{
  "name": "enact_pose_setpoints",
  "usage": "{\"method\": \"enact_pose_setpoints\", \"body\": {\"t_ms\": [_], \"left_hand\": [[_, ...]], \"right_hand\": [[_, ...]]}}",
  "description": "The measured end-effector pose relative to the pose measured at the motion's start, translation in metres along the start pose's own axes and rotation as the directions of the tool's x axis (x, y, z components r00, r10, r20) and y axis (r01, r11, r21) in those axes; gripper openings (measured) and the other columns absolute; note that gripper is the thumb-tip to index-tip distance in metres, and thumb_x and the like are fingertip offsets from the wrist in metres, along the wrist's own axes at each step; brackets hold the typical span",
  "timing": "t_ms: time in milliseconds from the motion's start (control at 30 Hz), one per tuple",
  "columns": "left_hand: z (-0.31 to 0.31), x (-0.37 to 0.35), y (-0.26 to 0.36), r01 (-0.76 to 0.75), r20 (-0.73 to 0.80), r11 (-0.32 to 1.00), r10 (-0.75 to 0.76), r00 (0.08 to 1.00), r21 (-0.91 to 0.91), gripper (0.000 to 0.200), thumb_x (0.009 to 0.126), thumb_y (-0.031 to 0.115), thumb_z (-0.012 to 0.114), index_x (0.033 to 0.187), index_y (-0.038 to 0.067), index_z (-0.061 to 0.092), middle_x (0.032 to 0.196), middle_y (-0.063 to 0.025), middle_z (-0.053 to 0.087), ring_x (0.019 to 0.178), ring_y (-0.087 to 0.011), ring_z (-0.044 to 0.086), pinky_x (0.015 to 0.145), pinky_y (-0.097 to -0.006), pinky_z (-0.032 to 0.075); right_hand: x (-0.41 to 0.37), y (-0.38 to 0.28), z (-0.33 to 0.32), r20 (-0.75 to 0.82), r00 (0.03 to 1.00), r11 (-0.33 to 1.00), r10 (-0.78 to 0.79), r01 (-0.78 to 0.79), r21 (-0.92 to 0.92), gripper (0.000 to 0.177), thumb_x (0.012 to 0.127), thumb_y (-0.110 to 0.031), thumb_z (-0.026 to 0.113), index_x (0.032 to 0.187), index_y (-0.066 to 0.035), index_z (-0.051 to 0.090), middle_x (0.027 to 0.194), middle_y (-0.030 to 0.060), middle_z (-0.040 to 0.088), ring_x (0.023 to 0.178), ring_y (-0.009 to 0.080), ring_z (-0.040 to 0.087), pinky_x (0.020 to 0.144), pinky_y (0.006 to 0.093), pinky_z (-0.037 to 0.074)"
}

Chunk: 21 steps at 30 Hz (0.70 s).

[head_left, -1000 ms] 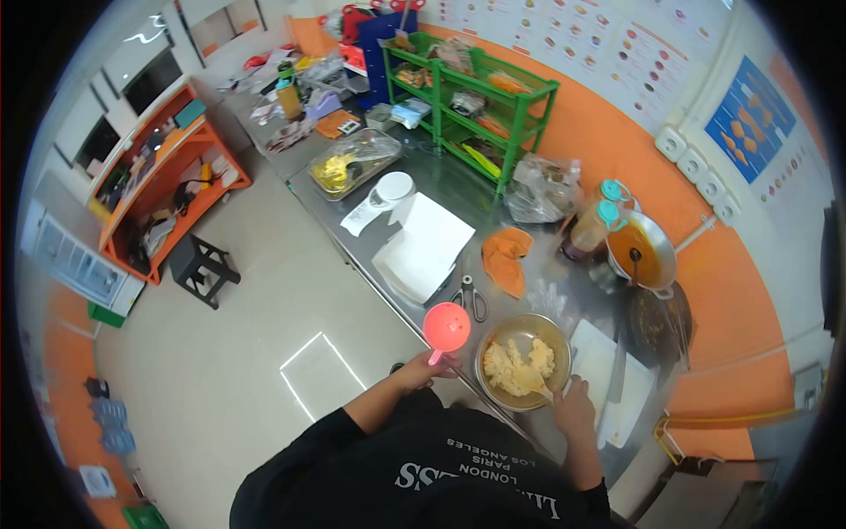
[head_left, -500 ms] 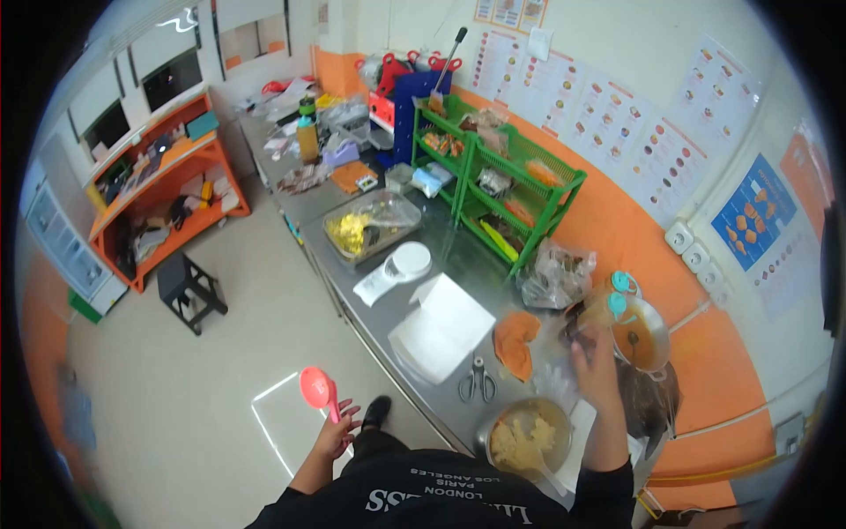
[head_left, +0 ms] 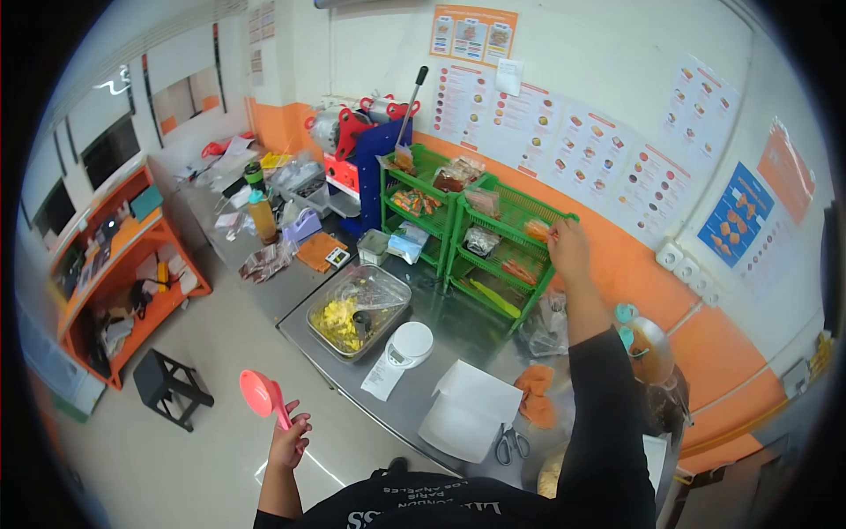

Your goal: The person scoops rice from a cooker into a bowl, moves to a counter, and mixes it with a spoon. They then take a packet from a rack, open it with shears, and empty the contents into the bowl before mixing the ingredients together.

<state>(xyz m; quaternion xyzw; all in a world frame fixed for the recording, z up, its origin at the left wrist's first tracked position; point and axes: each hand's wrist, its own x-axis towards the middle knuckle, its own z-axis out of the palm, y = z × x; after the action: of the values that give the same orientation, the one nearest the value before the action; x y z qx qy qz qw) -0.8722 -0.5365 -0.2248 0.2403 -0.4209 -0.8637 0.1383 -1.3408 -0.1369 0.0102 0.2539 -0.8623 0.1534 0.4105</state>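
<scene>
My left hand (head_left: 291,436) grips the handle of a pink plastic scoop (head_left: 258,392), held up over the floor left of the steel table. My right hand (head_left: 568,247) is stretched out to the top tier of the green rack (head_left: 520,309), its fingers curled at the edge of an orange packet (head_left: 536,231). Several other packets lie on the tiers. Below this arm are an open white paper box (head_left: 471,410), scissors (head_left: 509,443) and a crumpled orange cloth (head_left: 536,397). The sleeve mostly hides the bowl of pale food (head_left: 551,476).
On the table (head_left: 291,304) stand a white scale (head_left: 410,344) and a steel tray of yellow food (head_left: 357,278). A pan (head_left: 656,339) and teal-capped bottles (head_left: 626,314) are at the right. Behind is a blue press (head_left: 379,167); a black stool (head_left: 172,388) stands on the floor.
My right hand has gone from beside the teal-capped bottles up to the top tier of the green rack. The view has shifted; my left hand still holds the pink scoop.
</scene>
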Motion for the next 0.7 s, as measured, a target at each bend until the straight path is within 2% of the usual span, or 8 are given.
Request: {"method": "enact_pose_setpoints", "body": {"t_ms": [233, 300, 367, 467, 533, 567, 633, 700], "left_hand": [[-0.013, 0.023, 0.019, 0.022, 0.008, 1.000, -0.022, 1.000, -0.011, 0.051, 0.086, 0.006, 0.062, 0.132, 0.014, 0.040, 0.104, -0.0040, 0.059, 0.075, -0.0115, 0.059, 0.040, -0.0151, 0.034], [-0.009, 0.029, 0.021, 0.031, 0.064, 0.999, -0.029, 0.998, -0.039, 0.049, 0.087, 0.008, 0.061, 0.131, 0.014, 0.041, 0.104, -0.0032, 0.059, 0.076, -0.0117, 0.059, 0.040, -0.0154, 0.034], [-0.001, 0.035, 0.024, 0.056, 0.080, 0.997, -0.051, 0.995, -0.052, 0.051, 0.086, 0.004, 0.062, 0.132, 0.012, 0.040, 0.106, -0.0045, 0.056, 0.075, -0.0105, 0.057, 0.043, -0.0149, 0.035], [0.005, 0.044, 0.024, 0.075, 0.104, 0.997, -0.071, 0.992, -0.030, 0.045, 0.088, 0.007, 0.061, 0.128, 0.012, 0.041, 0.091, -0.0016, 0.054, 0.068, -0.0087, 0.051, 0.042, -0.0150, 0.033], [0.001, 0.051, 0.021, 0.087, 0.209, 0.995, -0.073, 0.975, -0.056, 0.022, 0.093, 0.015, 0.057, 0.112, 0.011, 0.048, 0.073, 0.0018, 0.044, 0.061, -0.0071, 0.042, 0.042, -0.0165, 0.029], [0.003, 0.053, 0.021, 0.089, 0.209, 0.994, -0.075, 0.975, -0.056, 0.022, 0.093, 0.015, 0.057, 0.112, 0.011, 0.048, 0.073, 0.0018, 0.044, 0.061, -0.0071, 0.042, 0.042, -0.0165, 0.029], [0.008, 0.057, 0.023, 0.074, 0.266, 0.993, -0.046, 0.963, -0.095, 0.013, 0.096, 0.023, 0.053, 0.092, 0.012, 0.048, 0.063, 0.0038, 0.033, 0.058, -0.0077, 0.036, 0.046, -0.0202, 0.030], [0.009, 0.060, 0.021, 0.044, 0.268, 0.995, -0.020, 0.963, -0.084, 0.016, 0.097, 0.026, 0.052, 0.090, 0.013, 0.048, 0.063, 0.0037, 0.034, 0.058, -0.0085, 0.037, 0.049, -0.0218, 0.032]], "right_hand": [[0.004, 0.004, 0.004, -0.016, 1.000, 0.997, 0.013, -0.015, -0.081, 0.010, 0.082, -0.013, 0.061, 0.088, -0.007, 0.056, 0.090, 0.0103, 0.058, 0.091, 0.0298, 0.056, 0.071, 0.0411, 0.045], [0.005, 0.004, -0.002, 0.066, 0.995, 0.993, 0.070, -0.064, -0.099, 0.017, 0.076, -0.005, 0.065, 0.088, -0.005, 0.053, 0.088, 0.0131, 0.056, 0.088, 0.0332, 0.055, 0.074, 0.0430, 0.046], [0.000, 0.001, -0.003, 0.113, 0.990, 0.990, 0.082, -0.068, -0.128, 0.013, 0.079, -0.007, 0.062, 0.088, -0.006, 0.054, 0.091, 0.0106, 0.057, 0.091, 0.0310, 0.055, 0.074, 0.0429, 0.045], [-0.001, 0.001, -0.004, 0.166, 0.983, 0.991, 0.074, -0.054, -0.124, 0.009, 0.080, -0.008, 0.060, 0.088, -0.008, 0.055, 0.096, 0.0078, 0.057, 0.095, 0.0289, 0.055, 0.074, 0.0438, 0.044], [0.001, 0.002, 0.000, 0.174, 0.983, 0.995, 0.056, -0.040, -0.092, 0.009, 0.079, -0.008, 0.060, 0.087, -0.009, 0.055, 0.097, 0.0075, 0.056, 0.095, 0.0290, 0.055, 0.074, 0.0446, 0.044], [0.001, 0.002, 0.001, 0.145, 0.988, 0.994, 0.047, -0.031, -0.109, 0.009, 0.079, -0.007, 0.061, 0.086, -0.009, 0.055, 0.094, 0.0072, 0.057, 0.093, 0.0295, 0.056, 0.072, 0.0448, 0.045], [0.002, 0.004, 0.003, 0.120, 0.992, 0.991, 0.040, -0.024, -0.128, 0.009, 0.078, -0.007, 0.061, 0.085, -0.010, 0.055, 0.090, 0.0068, 0.057, 0.090, 0.0300, 0.056, 0.070, 0.0449, 0.046], [0.004, 0.003, 0.001, 0.033, 0.999, 1.000, 0.024, -0.024, 0.009, 0.007, 0.078, -0.007, 0.060, 0.083, -0.008, 0.055, 0.082, 0.0080, 0.058, 0.083, 0.0314, 0.058, 0.066, 0.0448, 0.047]]}}
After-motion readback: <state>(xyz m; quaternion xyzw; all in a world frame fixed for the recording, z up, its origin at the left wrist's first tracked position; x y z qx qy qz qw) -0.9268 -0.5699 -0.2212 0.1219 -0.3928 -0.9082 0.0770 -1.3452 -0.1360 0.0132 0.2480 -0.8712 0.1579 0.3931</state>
